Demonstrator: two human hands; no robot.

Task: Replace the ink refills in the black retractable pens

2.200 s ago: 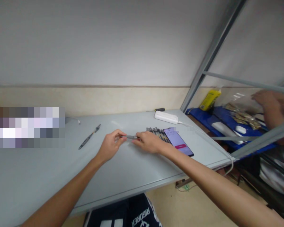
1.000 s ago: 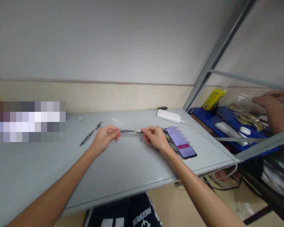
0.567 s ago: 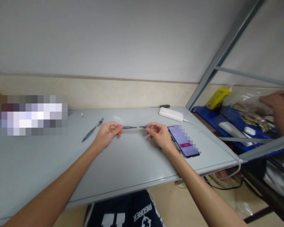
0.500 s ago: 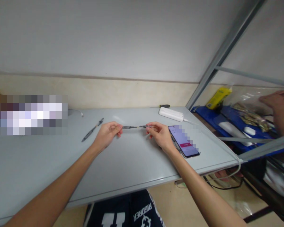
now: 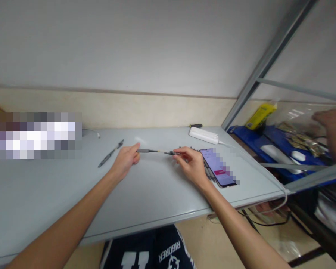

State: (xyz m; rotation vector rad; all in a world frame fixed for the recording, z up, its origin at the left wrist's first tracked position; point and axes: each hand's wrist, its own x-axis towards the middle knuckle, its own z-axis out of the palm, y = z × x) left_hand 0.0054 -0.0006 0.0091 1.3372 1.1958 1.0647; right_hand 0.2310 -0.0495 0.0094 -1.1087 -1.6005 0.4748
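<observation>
My left hand (image 5: 126, 160) pinches the grey barrel of a pen (image 5: 145, 151) just above the pale grey table (image 5: 72, 194). A thin refill runs out of the barrel to the right. My right hand (image 5: 192, 164) pinches the dark tip piece (image 5: 171, 152) at the far end of that refill. The two pen parts are pulled apart in one line. Right behind my right hand lies a row of several more dark pens (image 5: 189, 149), mostly hidden, and a lit phone (image 5: 218, 168) lies beside my wrist.
A whole pen (image 5: 110, 153) lies on the table to the left. A white power bank (image 5: 204, 135) with a cable and a small screwdriver (image 5: 192, 126) sit at the back. Another person's hand (image 5: 330, 127) reaches over a blue shelf (image 5: 257, 140) beyond a metal frame.
The pen came apart: my hands drew away from each other and the refill now shows between barrel and tip. The view drifted a little to the left and up.
</observation>
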